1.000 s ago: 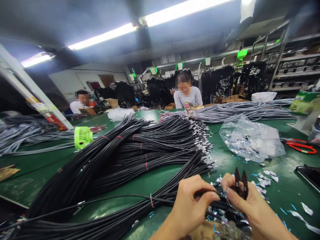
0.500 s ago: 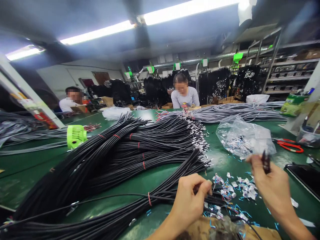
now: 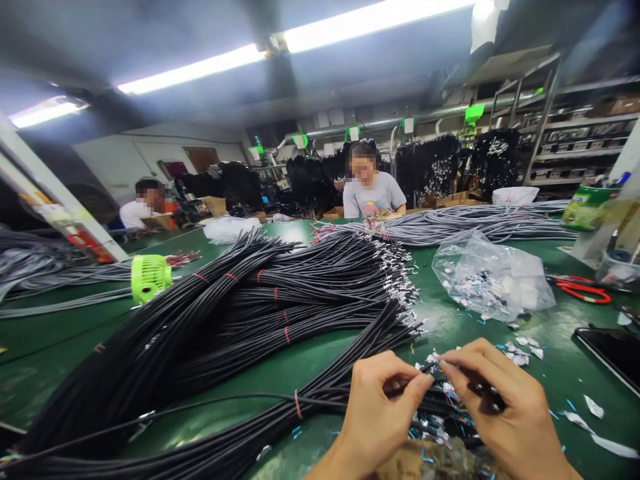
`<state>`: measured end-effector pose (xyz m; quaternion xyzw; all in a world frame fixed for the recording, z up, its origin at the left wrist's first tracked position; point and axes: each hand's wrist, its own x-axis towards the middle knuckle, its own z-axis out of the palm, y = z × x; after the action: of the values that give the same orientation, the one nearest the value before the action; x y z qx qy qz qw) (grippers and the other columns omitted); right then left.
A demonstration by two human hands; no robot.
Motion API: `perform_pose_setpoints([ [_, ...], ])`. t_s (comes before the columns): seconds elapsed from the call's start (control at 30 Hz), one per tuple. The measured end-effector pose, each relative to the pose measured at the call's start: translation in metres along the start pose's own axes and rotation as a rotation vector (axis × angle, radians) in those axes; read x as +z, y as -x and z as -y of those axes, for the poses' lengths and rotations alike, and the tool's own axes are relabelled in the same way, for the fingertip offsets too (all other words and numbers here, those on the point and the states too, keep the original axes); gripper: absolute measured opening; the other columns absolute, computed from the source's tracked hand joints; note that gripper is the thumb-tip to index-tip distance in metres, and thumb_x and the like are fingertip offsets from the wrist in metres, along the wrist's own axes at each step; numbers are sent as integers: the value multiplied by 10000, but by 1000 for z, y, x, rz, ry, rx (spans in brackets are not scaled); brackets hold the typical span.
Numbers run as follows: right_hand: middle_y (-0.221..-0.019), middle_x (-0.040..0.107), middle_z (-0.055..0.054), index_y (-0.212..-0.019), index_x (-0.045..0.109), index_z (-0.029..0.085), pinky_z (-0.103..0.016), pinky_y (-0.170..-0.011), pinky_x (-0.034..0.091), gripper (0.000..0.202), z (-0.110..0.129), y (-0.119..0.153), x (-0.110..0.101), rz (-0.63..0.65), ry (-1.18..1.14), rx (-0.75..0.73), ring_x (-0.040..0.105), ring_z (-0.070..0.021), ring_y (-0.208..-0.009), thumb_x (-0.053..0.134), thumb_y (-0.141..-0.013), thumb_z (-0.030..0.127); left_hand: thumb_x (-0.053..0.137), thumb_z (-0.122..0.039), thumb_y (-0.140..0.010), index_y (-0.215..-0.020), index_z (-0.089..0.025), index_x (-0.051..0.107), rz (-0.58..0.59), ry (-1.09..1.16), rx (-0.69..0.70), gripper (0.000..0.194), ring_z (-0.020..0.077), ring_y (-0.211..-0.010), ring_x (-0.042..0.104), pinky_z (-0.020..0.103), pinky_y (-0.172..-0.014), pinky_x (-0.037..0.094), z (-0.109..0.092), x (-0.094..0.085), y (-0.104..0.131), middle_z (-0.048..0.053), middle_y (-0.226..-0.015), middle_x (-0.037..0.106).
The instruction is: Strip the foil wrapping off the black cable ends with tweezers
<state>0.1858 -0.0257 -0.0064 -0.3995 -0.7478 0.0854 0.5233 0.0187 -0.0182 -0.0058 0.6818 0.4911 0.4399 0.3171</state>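
A black cable (image 3: 427, 367) runs out between the thumb and fingers of my left hand (image 3: 383, 403), which is closed on it near its end. My right hand (image 3: 500, 397) has come up against that end, thumb and forefinger pinched at its tip. Tucked in the right palm is a small dark hand tool (image 3: 487, 395); its exact kind is mostly hidden by the fingers. Under my left wrist and to its left lies a bundle of black cables (image 3: 240, 420), tied with a red band (image 3: 298, 404). White and blue scraps (image 3: 433, 427) are scattered below the hands.
Large bundles of black cables (image 3: 210, 333) with white ends cover the table's middle. Farther right are a clear plastic bag (image 3: 520, 280) of scraps, red-handled scissors (image 3: 583, 290) and a phone (image 3: 613, 357). A green fan (image 3: 151, 277) stands left. Two people sit across the table.
My right hand has moved left and down to the cable end at my left hand, its tool now lying in the palm. More scraps show at right. My left hand has barely moved.
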Motion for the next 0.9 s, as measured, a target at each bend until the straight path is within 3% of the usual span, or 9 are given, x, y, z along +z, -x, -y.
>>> perform_pose_setpoints([
  [0.13,-782,578,-15,-952,582,199,-190,-584,460,145,0,3,3,-20,18,-37,576,-102,-667,551,-849,102,650,-345,-737,-615,-111,688,8,150,-94,266,78,-490,437,193,-465,310,2,-1,-1,24,-545,549],
  [0.23,-749,575,-4,-906,596,206,-199,-590,453,95,3,4,6,-19,-21,21,569,-105,-658,538,-866,143,676,-368,-711,-616,-111,664,31,322,-126,274,58,-440,406,190,-431,301,1,-4,-3,-2,-552,511],
  [0.33,-730,591,7,-858,619,220,-187,-588,467,81,7,3,7,-6,-74,209,573,-102,-635,548,-876,255,724,-319,-668,-599,-120,644,-22,377,-51,225,68,-482,441,184,-458,337,1,-6,-5,-8,-568,507],
  [0.47,-814,651,2,-1106,612,255,-166,-602,518,275,7,3,7,24,-93,388,630,-111,-679,529,-878,384,737,-249,-673,-578,-132,607,-190,303,105,199,85,-554,484,183,-512,374,0,-9,-4,-6,-578,526],
  [0.6,-980,696,-13,-1099,657,296,-183,-751,543,263,3,4,8,69,-45,239,663,-154,-927,531,-874,347,713,-193,-711,-592,-143,599,-287,203,246,173,86,-573,506,187,-541,397,1,-11,-2,-9,-591,547],
  [0.7,-874,712,-4,-1087,673,305,-160,-655,552,255,0,4,9,124,-41,162,684,-144,-851,523,-881,302,706,-158,-717,-600,-146,599,-285,143,290,159,80,-572,515,185,-549,409,0,-11,1,-14,-599,555],
  [0.9,-796,707,-12,-1058,697,280,-169,-611,557,251,4,3,6,126,-62,130,689,-155,-831,521,-880,259,698,-154,-725,-608,-144,599,-254,109,303,154,78,-570,524,181,-539,412,0,-11,1,-12,-606,562],
])
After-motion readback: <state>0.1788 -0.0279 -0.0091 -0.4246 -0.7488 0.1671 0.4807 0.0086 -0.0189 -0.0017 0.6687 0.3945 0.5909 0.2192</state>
